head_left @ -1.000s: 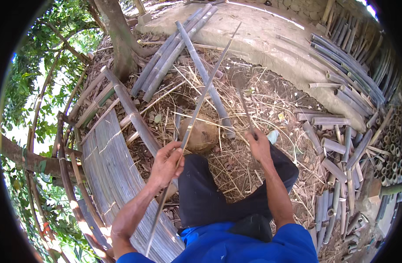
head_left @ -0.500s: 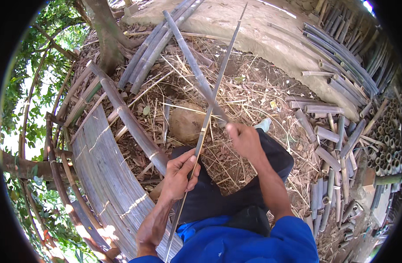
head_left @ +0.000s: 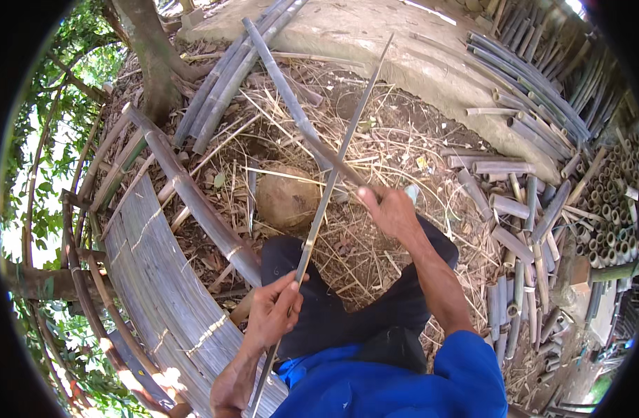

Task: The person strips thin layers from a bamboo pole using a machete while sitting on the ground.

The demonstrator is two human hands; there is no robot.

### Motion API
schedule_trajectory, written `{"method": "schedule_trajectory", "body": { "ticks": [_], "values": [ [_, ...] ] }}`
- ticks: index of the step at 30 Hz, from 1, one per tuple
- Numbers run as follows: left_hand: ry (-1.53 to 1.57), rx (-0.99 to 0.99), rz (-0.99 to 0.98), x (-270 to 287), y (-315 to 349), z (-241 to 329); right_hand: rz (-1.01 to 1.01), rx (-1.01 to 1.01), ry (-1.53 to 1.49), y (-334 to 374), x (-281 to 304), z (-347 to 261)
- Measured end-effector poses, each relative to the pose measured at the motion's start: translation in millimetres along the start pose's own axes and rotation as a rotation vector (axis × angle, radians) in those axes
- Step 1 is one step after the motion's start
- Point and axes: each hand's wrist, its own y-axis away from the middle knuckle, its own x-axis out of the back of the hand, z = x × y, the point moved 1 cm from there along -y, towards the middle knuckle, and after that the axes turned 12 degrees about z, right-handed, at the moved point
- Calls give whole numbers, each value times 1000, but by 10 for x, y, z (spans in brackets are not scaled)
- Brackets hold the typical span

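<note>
My left hand (head_left: 273,311) is closed around a long, narrow bamboo strip (head_left: 315,228). The strip slants from beside my left forearm up to a thin tip at the far side. My right hand (head_left: 391,211) is closed on what looks like a long knife (head_left: 338,161), its handle hidden in my fist. The dark blade crosses the strip beyond my knees; whether it touches is hard to tell. Behind the crossing stands a round tan block (head_left: 286,200), stone or wood. A dark bamboo pole (head_left: 278,73) runs away from the crossing toward the far left.
A slatted bamboo bench (head_left: 167,254) and a thick bamboo rail (head_left: 194,195) are at my left. A narrow metallic piece (head_left: 252,198) lies beside the block. Shavings (head_left: 396,150) litter the ground. Cut bamboo lengths (head_left: 504,167) are piled at right, near a concrete ledge (head_left: 417,76).
My left hand and the strip have moved nearer to my body. My right hand has stayed close to the crossing, with the blade shifted a little. The view has turned slightly.
</note>
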Motion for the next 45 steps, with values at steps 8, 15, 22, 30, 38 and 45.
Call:
{"method": "schedule_trajectory", "body": {
  "ticks": [8, 15, 22, 30, 38, 45],
  "values": [
    [-71, 174, 60, 280, 534, -117, 31, -63, 39, -252, 114, 310],
    [-116, 251, 45, 567, 997, -409, 395, -318, 255, -1406, 802, 1459],
    [-78, 127, -27, 383, 406, -251, 250, -235, -166, -294, 40, 680],
    [-25, 108, -7, 66, -60, -55, -117, 462, 152, 737, -211, -378],
    [-112, 94, -29, 289, 551, -314, 82, -109, 201, -587, 162, 552],
    [-301, 1, -1, 611, 1050, -532, 456, -164, 273, -1321, 856, 1375]
  ]
}}
